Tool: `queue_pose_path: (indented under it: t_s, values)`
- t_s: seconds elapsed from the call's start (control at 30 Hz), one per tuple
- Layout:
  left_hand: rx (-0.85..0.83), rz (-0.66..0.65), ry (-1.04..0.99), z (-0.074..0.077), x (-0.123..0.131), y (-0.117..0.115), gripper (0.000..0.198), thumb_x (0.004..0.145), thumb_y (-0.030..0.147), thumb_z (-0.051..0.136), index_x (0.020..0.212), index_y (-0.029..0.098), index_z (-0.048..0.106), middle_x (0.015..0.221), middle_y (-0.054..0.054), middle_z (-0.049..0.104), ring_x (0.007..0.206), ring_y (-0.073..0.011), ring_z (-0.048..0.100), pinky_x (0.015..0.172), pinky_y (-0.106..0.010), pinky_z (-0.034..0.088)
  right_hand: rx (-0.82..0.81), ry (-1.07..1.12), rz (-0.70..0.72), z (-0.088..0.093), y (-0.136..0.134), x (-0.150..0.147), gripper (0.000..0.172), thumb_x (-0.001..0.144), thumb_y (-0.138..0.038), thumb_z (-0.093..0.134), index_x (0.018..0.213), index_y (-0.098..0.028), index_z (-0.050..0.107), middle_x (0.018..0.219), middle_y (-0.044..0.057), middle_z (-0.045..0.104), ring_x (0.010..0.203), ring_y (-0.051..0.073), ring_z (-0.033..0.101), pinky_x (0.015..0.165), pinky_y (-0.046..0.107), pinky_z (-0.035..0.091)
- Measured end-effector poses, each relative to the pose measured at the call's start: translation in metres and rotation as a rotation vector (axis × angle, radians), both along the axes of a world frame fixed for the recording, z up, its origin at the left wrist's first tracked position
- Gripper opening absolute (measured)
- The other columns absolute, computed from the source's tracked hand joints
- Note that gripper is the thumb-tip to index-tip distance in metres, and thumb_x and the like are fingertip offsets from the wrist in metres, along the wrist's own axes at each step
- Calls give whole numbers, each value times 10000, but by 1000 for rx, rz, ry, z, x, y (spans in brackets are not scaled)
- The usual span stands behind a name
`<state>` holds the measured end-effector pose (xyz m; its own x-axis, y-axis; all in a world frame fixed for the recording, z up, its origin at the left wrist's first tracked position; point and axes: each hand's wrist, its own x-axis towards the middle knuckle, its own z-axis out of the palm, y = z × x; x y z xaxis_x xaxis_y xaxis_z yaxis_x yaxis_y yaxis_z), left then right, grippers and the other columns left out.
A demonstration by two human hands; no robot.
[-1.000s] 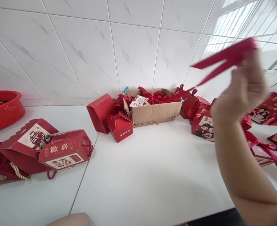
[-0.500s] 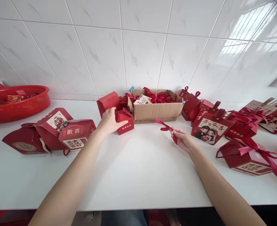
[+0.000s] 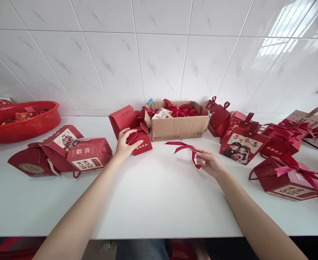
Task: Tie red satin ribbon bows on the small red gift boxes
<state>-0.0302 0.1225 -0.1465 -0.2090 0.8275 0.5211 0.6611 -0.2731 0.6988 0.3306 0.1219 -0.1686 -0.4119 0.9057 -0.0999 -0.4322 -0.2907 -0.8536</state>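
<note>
My left hand grips a small red gift box by its left side, thumb across the front and fingers at the top flap. Gold characters show on the box's front. Right behind it leans a taller red box. Between the pinched thumb and fingers of my right hand is a red ribbon, its loose ends pointing left and a loop hanging below the fingers, above the white table.
A cardboard box full of red ribbons stands by the tiled wall. To the left are a red plastic basket and several gift boxes. On the right stand more boxes, including a couple-printed one and a ribbon-tied one.
My left hand has settled closer around the small gift box. The ribbon in my right hand has swung out, its ends now reaching further left and its loop more open.
</note>
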Motion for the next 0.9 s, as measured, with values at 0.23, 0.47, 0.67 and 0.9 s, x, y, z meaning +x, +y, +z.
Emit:
queue_pose_path:
  t_s: [0.23,0.47,0.67,0.9]
  values:
    - [-40,-382,91,1,35,-53,588,644,492,803,1153,251,633,1375,-116,477,1310,-329,456,1077,-518,413,237,13,36,19,-13,13,374,654,-202,714,1014,-303,721,387,-119,386,349,39,173,388,219,154]
    - [57,-658,125,-11,71,-77,609,713,432,778,1269,305,563,1419,-124,400,1307,-339,440,1034,-505,461,305,-59,32,32,-19,22,269,619,-459,764,632,-222,639,542,-44,573,305,34,302,349,225,238]
    - [115,-703,158,-16,80,-92,598,821,471,656,1357,299,456,1455,-141,295,1334,-343,362,1044,-519,421,345,-903,-93,34,-21,11,284,754,-448,672,634,-192,645,598,21,615,550,145,534,498,271,374]
    - [144,-742,-24,-34,85,-94,947,755,481,716,1491,305,146,1480,-166,141,1313,-357,355,1026,-568,419,796,-1245,-13,22,-25,3,115,823,-318,598,844,-237,677,1320,54,589,1108,241,606,878,365,496]
